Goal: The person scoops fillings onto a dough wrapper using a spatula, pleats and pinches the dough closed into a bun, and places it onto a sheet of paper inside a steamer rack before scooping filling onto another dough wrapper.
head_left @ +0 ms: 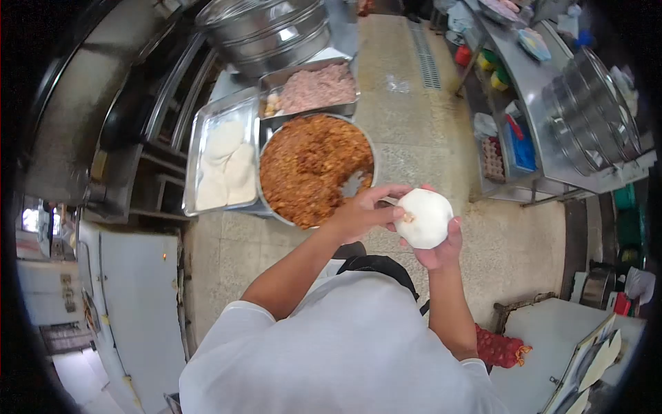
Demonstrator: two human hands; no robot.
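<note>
A round of white dough is held up in front of my chest, with a small smear of orange-brown filling on its left part. My right hand cups it from below and the right, thumb along its edge. My left hand has its thumb and fingers curled against the dough's left edge; the underside is hidden. Left of the hands is a large round pan full of chunky reddish-brown filling, with bare metal showing at its right side. Several flat dough rounds lie in a metal tray.
A rectangular tray of pale pink minced meat stands behind the pan, near stacked steamers. At right, a steel table holds more steamers, with egg trays below. A red mesh sack lies by my right elbow.
</note>
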